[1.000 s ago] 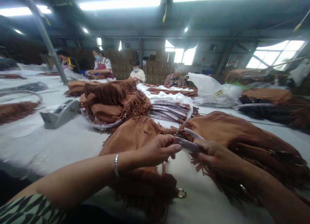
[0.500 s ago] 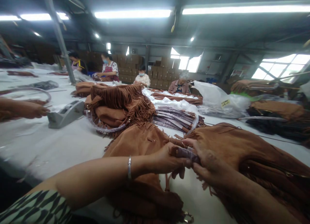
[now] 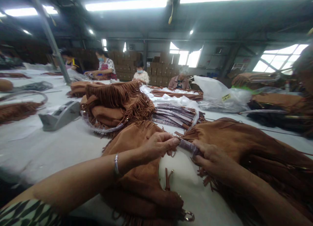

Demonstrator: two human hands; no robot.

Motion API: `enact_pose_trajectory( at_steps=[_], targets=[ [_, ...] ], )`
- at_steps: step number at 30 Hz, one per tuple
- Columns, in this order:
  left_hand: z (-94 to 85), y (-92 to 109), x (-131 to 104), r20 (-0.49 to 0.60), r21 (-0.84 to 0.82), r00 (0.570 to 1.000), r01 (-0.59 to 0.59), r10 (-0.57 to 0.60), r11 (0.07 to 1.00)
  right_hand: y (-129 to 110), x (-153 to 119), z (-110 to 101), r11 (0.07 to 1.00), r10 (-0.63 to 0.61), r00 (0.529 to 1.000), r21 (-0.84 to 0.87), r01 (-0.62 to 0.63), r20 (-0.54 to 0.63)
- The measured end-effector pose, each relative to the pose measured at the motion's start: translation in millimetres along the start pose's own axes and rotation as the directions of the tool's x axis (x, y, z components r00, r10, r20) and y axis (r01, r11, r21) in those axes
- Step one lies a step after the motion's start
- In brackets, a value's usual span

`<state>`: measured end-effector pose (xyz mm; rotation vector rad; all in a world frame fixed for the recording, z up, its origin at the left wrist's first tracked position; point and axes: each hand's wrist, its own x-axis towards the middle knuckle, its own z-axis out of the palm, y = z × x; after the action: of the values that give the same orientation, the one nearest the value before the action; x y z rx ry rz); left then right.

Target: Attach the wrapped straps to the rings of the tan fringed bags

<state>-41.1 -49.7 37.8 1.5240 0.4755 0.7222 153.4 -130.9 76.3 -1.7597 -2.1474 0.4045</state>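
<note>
Between my hands is a plastic-wrapped bag strap (image 3: 187,146), held above the white table. My right hand (image 3: 210,156) is closed round its right part. My left hand (image 3: 160,144) pinches its thin brown left end between thumb and fingers. Below my left arm lies a brown suede fringed bag (image 3: 137,138), with a metal clasp (image 3: 188,216) at its near end. To the right, partly behind my right forearm, another brown fringed bag (image 3: 225,138) is spread out.
A grey tape dispenser (image 3: 60,115) stands on the white table (image 3: 66,151) at left. Beyond my hands are a heaped fringed bag (image 3: 112,105) and a bundle of wrapped straps (image 3: 173,115). Plastic bags (image 3: 220,95) lie farther right. Several people sit across the table.
My left hand has slid left from around the wrapped strap to its end, uncovering more of it. The other person's hand by the tape dispenser has drawn away left. The view has shifted slightly.
</note>
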Motion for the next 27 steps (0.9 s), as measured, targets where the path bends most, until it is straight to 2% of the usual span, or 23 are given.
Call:
enact_pose_trajectory(
  at_steps=[3,8,10,12,15,18,21,24,25,27],
  targets=[
    [2.3,1,1,-0.043,0.003,0.999,-0.018,0.018,1.000,-3,1,2,0.999,-0.005,0.999,-0.047,0.007,0.041],
    [21.8,-11,7,-0.018,-0.074,1.000,0.003,-0.004,0.997,-3,-2,6,0.998,0.006,0.998,-0.063,-0.002,0.058],
    [29.3,-16,9,-0.004,-0.103,1.000,0.015,-0.016,0.995,-2,-6,2,0.999,-0.025,0.996,0.023,0.023,0.085],
    [35.3,-21,10,0.008,-0.085,1.000,0.024,-0.024,0.996,-3,-10,-4,0.982,-0.051,0.996,0.187,0.037,0.070],
    [42.7,-24,10,0.013,0.039,0.999,-0.048,0.048,0.998,-12,-12,-4,0.939,-0.010,1.000,0.343,0.018,-0.025],
    [48.1,-22,14,-0.019,0.220,0.982,-0.177,0.186,0.959,-19,-11,8,0.960,0.034,0.983,0.280,0.018,-0.180],
    [48.4,-19,17,-0.062,0.342,0.975,-0.179,0.212,0.923,-14,-11,23,0.954,0.084,0.959,0.298,0.001,-0.271],
    [44.8,-15,6,0.021,0.501,0.994,-0.105,0.109,0.859,2,-18,33,0.918,0.140,0.973,0.392,-0.059,-0.181],
    [44.0,-12,-2,0.050,0.590,0.996,-0.086,0.069,0.803,8,-21,35,0.897,0.166,0.977,0.433,-0.092,-0.136],
    [45.2,-5,-26,0.125,0.770,0.992,-0.105,0.012,0.629,19,-27,40,0.837,0.233,0.970,0.522,-0.164,-0.068]
  ],
)
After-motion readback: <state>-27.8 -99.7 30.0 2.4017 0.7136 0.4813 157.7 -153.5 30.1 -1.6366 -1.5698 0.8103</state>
